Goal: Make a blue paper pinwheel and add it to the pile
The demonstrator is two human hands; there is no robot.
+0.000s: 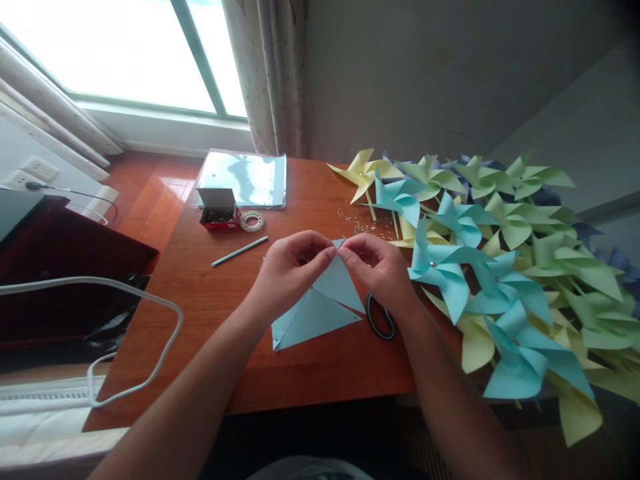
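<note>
A light-blue sheet of paper point(317, 323), slit toward its middle and with small holes at its corners, lies on the wooden table point(320, 387). Above its far part, my left hand point(293, 267) is closed in a pinch. Its fingertips meet those of my right hand point(379, 267), which is pinched too. Whatever sits between the fingers is too small or hidden to make out. Partly beneath my right hand and wrist are scissors point(381, 319), with a black handle loop showing. A thin light-blue stick point(240, 251) rests left of my left hand.
Blue, yellow and green paper pinwheels point(434, 265) crowd the right side. Tiny beads point(361, 223) are scattered beyond my right hand. Farther left stand an open red box point(219, 219) of small dark pieces, a tape roll point(251, 222) and clear-wrapped sheets point(245, 177). A white tube point(173, 347) curves near the table's left edge.
</note>
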